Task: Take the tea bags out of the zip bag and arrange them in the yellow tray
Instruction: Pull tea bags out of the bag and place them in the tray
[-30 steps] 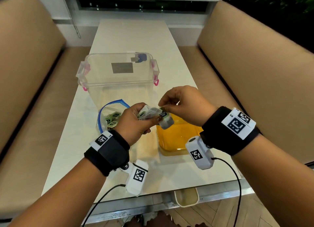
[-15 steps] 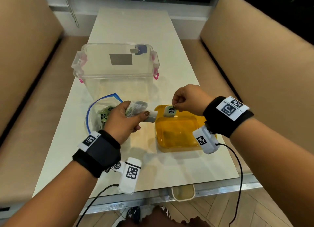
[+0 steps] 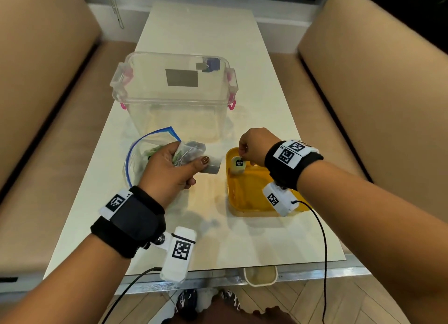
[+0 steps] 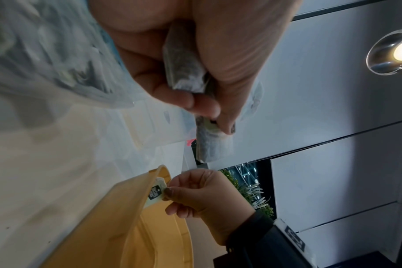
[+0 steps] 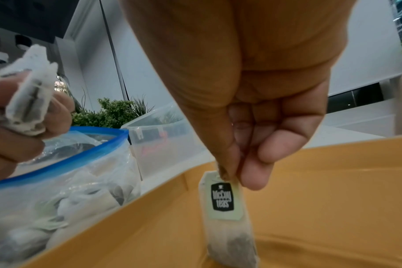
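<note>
My right hand (image 3: 244, 151) pinches one tea bag (image 3: 238, 165) by its top edge and holds it upright inside the far left corner of the yellow tray (image 3: 244, 197). In the right wrist view the tea bag (image 5: 227, 217) hangs from thumb and forefinger, its lower end at the tray (image 5: 321, 208) floor. My left hand (image 3: 174, 168) grips a bunch of tea bags (image 3: 194, 154) above the table, between the zip bag (image 3: 135, 158) and the tray. The clear, blue-rimmed zip bag (image 5: 64, 181) lies open with several more tea bags inside.
A clear plastic storage box (image 3: 174, 93) with pink latches stands just beyond the zip bag and tray. The white table (image 3: 201, 27) runs away from me between two tan benches (image 3: 38, 81). Cables trail from both wrist cameras over the near table edge.
My right hand has pulled one tea bag away from the bunch and carried it right and down into the tray. The left hand has kept its bunch and shifted slightly left.
</note>
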Demonstrator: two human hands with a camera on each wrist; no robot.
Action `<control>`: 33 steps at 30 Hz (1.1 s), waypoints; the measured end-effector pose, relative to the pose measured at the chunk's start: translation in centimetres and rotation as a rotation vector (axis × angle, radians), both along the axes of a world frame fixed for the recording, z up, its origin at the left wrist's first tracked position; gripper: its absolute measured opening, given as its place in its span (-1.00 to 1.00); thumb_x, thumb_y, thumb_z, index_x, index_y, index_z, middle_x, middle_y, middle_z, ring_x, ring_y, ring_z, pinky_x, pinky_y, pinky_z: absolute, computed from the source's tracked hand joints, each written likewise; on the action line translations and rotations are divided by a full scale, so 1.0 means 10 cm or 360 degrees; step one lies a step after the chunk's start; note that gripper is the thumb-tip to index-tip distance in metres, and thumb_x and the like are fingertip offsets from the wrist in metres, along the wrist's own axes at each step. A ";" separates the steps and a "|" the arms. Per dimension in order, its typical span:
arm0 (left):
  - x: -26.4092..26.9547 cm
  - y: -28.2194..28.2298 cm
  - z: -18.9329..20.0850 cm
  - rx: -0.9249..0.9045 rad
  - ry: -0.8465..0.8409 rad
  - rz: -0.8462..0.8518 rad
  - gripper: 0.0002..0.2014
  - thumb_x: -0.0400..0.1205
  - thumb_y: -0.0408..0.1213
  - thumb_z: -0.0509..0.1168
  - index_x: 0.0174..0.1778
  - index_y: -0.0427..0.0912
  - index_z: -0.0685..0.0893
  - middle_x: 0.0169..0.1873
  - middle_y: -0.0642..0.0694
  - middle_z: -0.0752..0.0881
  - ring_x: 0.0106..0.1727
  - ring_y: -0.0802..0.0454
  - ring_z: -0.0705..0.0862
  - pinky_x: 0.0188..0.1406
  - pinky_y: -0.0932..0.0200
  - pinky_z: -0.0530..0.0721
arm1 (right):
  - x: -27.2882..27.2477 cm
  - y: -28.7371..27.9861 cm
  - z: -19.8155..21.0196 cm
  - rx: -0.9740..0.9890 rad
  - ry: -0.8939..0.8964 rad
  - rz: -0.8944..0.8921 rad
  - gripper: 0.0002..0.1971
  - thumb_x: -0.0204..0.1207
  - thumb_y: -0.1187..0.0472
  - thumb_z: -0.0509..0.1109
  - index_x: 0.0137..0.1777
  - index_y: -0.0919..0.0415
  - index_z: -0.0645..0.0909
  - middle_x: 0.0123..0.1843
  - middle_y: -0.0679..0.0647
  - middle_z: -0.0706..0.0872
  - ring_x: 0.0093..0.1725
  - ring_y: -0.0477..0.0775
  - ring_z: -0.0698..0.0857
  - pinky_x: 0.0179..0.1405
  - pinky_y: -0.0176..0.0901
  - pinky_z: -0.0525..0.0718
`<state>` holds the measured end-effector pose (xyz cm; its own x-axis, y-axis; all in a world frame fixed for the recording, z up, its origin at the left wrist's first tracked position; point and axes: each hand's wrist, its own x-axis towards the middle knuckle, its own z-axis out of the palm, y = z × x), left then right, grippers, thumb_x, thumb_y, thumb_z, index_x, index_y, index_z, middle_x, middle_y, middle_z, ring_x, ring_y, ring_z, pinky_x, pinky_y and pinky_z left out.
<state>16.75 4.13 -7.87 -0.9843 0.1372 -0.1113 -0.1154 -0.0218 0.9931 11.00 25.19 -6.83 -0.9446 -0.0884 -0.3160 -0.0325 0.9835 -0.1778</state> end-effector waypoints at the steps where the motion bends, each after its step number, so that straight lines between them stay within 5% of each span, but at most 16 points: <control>1: 0.00 -0.01 0.00 -0.0004 -0.0001 -0.0001 -0.81 0.52 -0.39 0.45 0.03 -0.25 0.67 -0.45 0.02 0.72 -0.57 0.12 0.50 -0.56 0.27 0.51 | -0.01 -0.01 -0.01 0.0017 -0.0009 -0.0003 -0.83 0.58 0.32 0.34 0.06 0.25 0.74 0.06 0.14 0.77 0.02 0.17 0.76 0.12 -0.06 0.70; 9: -0.01 -0.02 -0.02 -0.0020 -0.0025 -0.0010 -0.83 0.52 -0.34 0.47 -0.01 -0.15 0.68 -0.26 -0.26 0.78 -0.55 0.09 0.51 -0.54 0.24 0.52 | -0.04 -0.02 -0.05 0.0076 0.0002 0.0005 -0.80 0.60 0.32 0.30 0.10 0.28 0.73 0.10 0.19 0.77 0.03 0.21 0.76 0.11 -0.08 0.69; 17: -0.01 0.01 -0.03 -0.0017 -0.0020 -0.0018 -0.82 0.51 -0.35 0.47 0.00 -0.20 0.68 -0.27 -0.29 0.76 -0.56 0.08 0.49 -0.55 0.23 0.50 | -0.09 -0.02 -0.15 0.0196 0.0074 0.0054 -0.81 0.56 0.34 0.30 0.07 0.30 0.71 0.05 0.19 0.77 0.05 0.19 0.72 -0.01 -0.13 0.63; 24: -0.01 0.01 -0.02 -0.0058 -0.0013 -0.0024 -0.79 0.51 -0.35 0.47 0.04 -0.22 0.68 -0.46 0.03 0.71 -0.56 0.09 0.50 -0.56 0.26 0.52 | -0.08 0.00 -0.06 0.0154 0.0165 0.0060 -0.86 0.56 0.30 0.34 0.03 0.30 0.69 0.03 0.19 0.75 0.01 0.18 0.71 -0.03 -0.11 0.63; 28: -0.01 0.03 0.01 -0.0067 -0.0017 -0.0019 -0.86 0.55 -0.36 0.43 0.00 -0.20 0.67 -0.50 0.05 0.68 -0.58 0.12 0.52 -0.56 0.25 0.52 | 0.03 -0.02 0.20 -0.0281 0.0309 0.0059 -0.85 0.53 0.14 0.44 -0.07 0.23 0.70 -0.14 0.05 0.72 -0.17 0.03 0.64 -0.09 -0.16 0.63; 33: -0.06 0.10 0.06 -0.0077 -0.0014 -0.0006 -0.91 0.62 -0.31 0.36 0.01 -0.19 0.66 -0.43 -0.06 0.64 -0.60 0.14 0.55 -0.57 0.26 0.52 | 0.30 -0.20 0.54 -0.0883 0.0031 0.0256 -0.77 0.47 0.01 0.50 -0.03 0.16 0.76 -0.17 0.00 0.81 -0.21 -0.10 0.73 -0.17 -0.28 0.68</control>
<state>16.17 5.09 -7.32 -0.9827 0.1352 -0.1263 -0.1238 0.0265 0.9920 13.95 23.20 -1.47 -0.9107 -0.3790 -0.1641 -0.1825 0.7257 -0.6633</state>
